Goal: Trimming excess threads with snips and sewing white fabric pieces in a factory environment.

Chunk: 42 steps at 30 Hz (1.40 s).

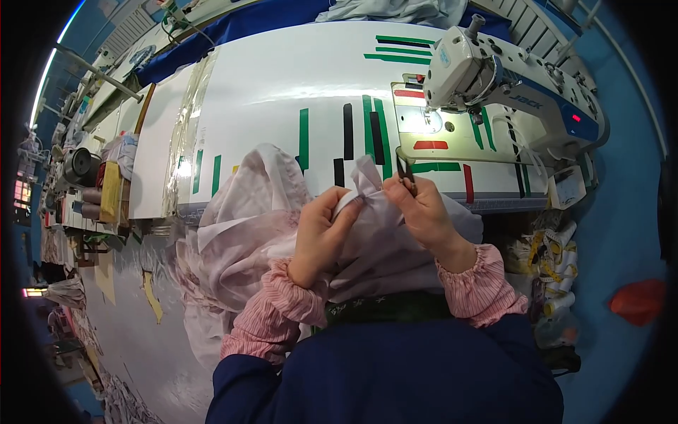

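Observation:
Pale pinkish-white fabric (265, 184) lies bunched over the front edge of the sewing table and across my lap. My left hand (321, 230) is closed, pinching a fold of this cloth between thumb and fingers. Close beside it, my right hand (427, 215) is closed too, thumb and forefinger gripping the same raised bit of fabric. Dark thread snips (405, 169) stick up out of my right hand, blades pointing away from me. Part of the snips is hidden by the fingers. Both forearms wear pink striped sleeve covers.
A white and blue sewing machine (519, 92) stands at the back right, its lamp lighting the needle plate (424, 121). Green, black and red tape strips mark the white table (261, 81). Thread spools and a yellow measuring tape (558, 258) sit at the right. A red bag (638, 302) lies on the blue floor.

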Each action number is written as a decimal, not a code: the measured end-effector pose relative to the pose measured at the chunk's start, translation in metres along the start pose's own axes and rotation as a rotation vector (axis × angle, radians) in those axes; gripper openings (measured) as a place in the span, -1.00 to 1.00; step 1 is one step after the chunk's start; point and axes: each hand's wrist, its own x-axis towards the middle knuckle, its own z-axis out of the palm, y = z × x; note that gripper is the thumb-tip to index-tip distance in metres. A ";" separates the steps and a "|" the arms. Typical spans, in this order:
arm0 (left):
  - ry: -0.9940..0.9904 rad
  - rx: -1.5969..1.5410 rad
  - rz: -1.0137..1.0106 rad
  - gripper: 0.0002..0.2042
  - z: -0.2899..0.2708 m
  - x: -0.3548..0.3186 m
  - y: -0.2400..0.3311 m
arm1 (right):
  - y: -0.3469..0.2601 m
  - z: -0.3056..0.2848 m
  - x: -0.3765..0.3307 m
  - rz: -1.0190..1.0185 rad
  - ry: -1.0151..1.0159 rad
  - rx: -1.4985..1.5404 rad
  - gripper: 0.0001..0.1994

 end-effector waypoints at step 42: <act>0.019 -0.155 -0.041 -0.92 0.002 0.002 0.003 | -0.008 0.021 -0.026 0.145 -0.116 -0.041 -0.43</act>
